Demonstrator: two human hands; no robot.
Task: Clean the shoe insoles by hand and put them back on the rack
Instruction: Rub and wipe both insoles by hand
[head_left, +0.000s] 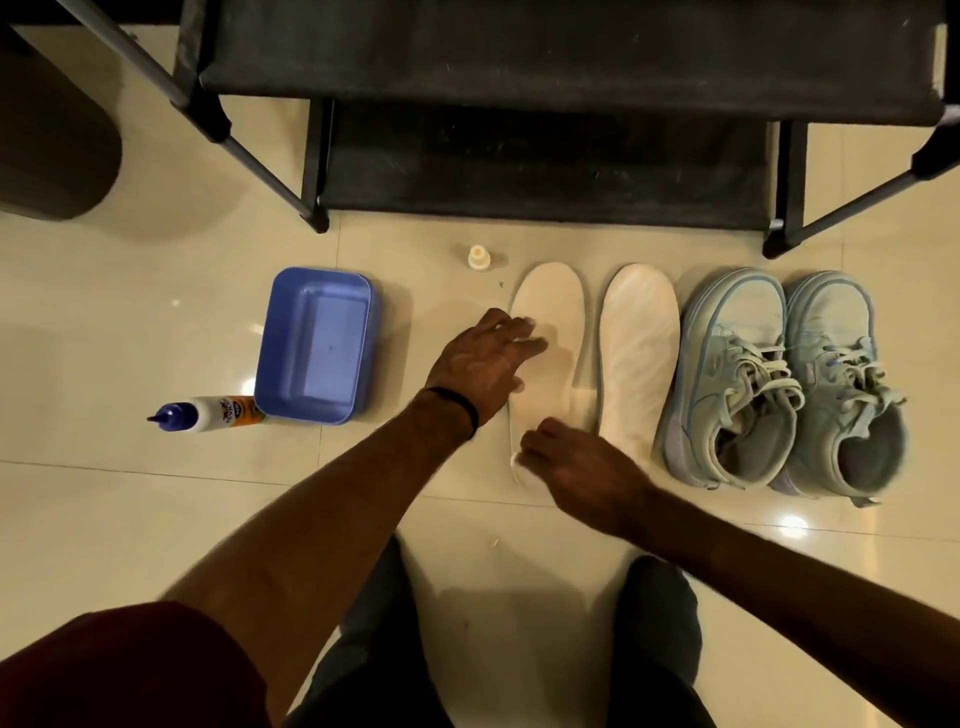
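Two cream insoles lie side by side on the tiled floor, the left insole (553, 332) and the right insole (639, 358). My left hand (480, 361) rests flat with spread fingers on the left insole's middle edge. My right hand (576, 465) covers that insole's heel end with curled fingers; whether it pinches the heel I cannot tell. A pair of pale blue sneakers (784, 384) stands to the right of the insoles. The black shoe rack (545, 156) stands beyond them, its shelves bare.
A blue plastic tub (317, 345) sits left of my hands. A white bottle with a blue nozzle (208, 414) lies on its side against the tub. A small cream cap (478, 257) stands near the rack. My dark-trousered knees fill the lower frame.
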